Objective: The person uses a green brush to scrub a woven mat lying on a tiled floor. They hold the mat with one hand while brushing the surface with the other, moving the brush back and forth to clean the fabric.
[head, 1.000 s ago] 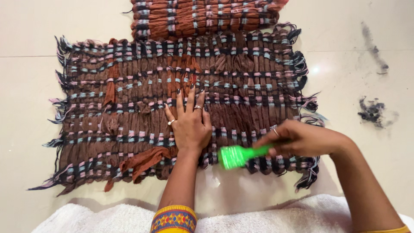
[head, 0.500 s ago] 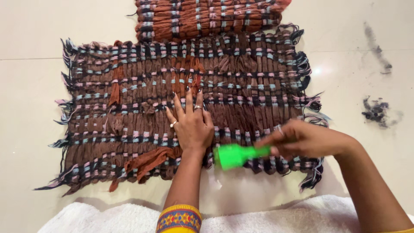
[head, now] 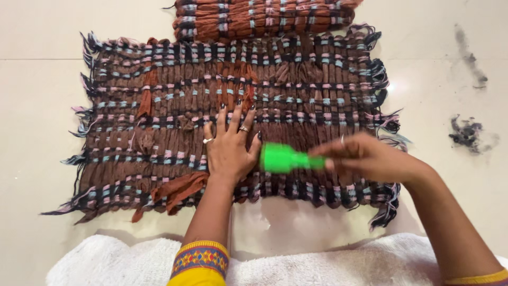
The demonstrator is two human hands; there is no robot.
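Observation:
A brown woven rag mat (head: 296,90) with pink, blue and black stripes lies flat on the pale floor. My left hand (head: 230,145) presses flat on the mat near its middle, fingers spread, rings on two fingers. My right hand (head: 365,159) grips the handle of a bright green brush (head: 283,158), whose head sits on the mat just right of my left hand. The brush is blurred.
A second, similar brown mat (head: 259,16) lies beyond the first at the top edge. Dark clumps of lint (head: 465,132) sit on the tiled floor (head: 32,79) at right. A white towel (head: 317,265) covers my lap at the bottom.
The green brush has moved up the mat from near its front edge to beside my left hand. The view has shifted slightly; my left hand stays pressed on the mat.

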